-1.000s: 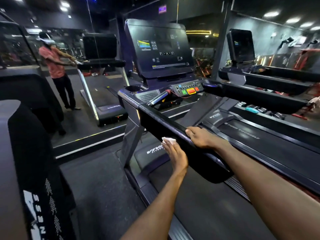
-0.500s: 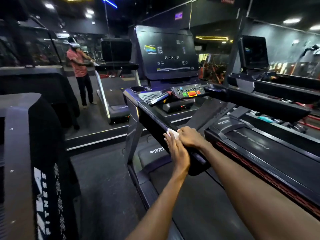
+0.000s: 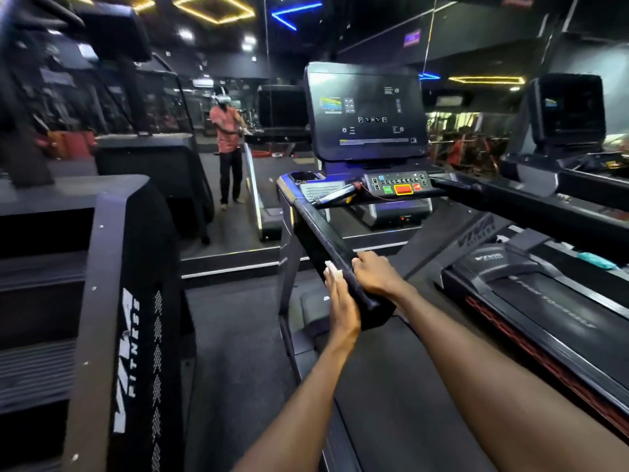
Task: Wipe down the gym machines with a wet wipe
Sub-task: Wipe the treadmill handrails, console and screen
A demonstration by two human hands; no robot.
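Observation:
A black treadmill stands in front of me, with its left handrail [image 3: 316,233] running from the console [image 3: 366,110] down toward me. My left hand [image 3: 342,301] presses a small white wet wipe [image 3: 332,269] flat against the outer side of that handrail near its near end. My right hand [image 3: 376,272] is curled over the top of the same rail, right beside the left one. Most of the wipe is hidden under my left fingers.
A button panel [image 3: 401,185] with green and red keys sits under the console. Another treadmill [image 3: 544,301] is on the right, a black machine marked FITNESS [image 3: 126,335] on the left. A mirror wall ahead reflects a person [image 3: 226,144].
My view has moved closer and turned left. Both hands stay on the left handrail; the left hand with the wipe has slid closer to the right hand, near the rail's end.

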